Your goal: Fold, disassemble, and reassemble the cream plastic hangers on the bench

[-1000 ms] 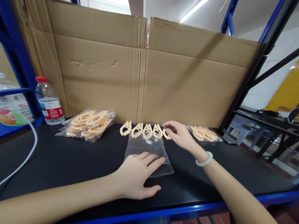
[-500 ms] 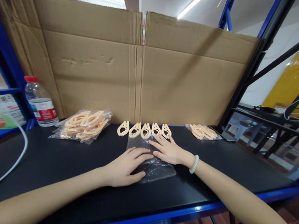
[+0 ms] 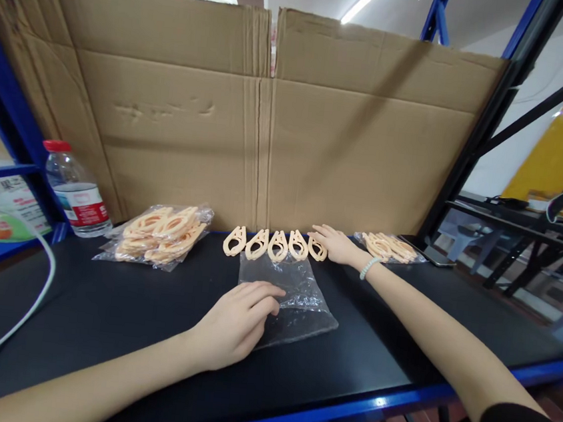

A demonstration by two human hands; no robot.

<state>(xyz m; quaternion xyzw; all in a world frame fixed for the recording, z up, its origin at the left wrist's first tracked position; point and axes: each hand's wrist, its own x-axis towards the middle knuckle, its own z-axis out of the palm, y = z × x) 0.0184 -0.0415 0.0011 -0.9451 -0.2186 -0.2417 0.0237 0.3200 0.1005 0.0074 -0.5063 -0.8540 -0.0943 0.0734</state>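
Several peach-coloured plastic clips stand in a row near the cardboard, the middle clip (image 3: 278,246) among them. My right hand (image 3: 339,246) is at the right end, its fingers and thumb around the rightmost clip (image 3: 317,248). A clear plastic bag (image 3: 297,300) lies flat on the black table in front of the row. Over the bag's left edge is my left hand (image 3: 234,323), fingers loosely bent and the thumb mostly hidden beneath. I see nothing held in it.
A bagged pile of clips (image 3: 161,235) lies left, a smaller bag of clips (image 3: 388,247) right, beside a phone (image 3: 428,252). A red-capped bottle (image 3: 79,196) and a white cable (image 3: 45,287) are on the left. Cardboard (image 3: 180,120) walls off the back.
My right hand has moved from the bag, back and right, to the rightmost clip. My left hand has drawn slightly toward me, its fingers more bent. More of the bag shows.
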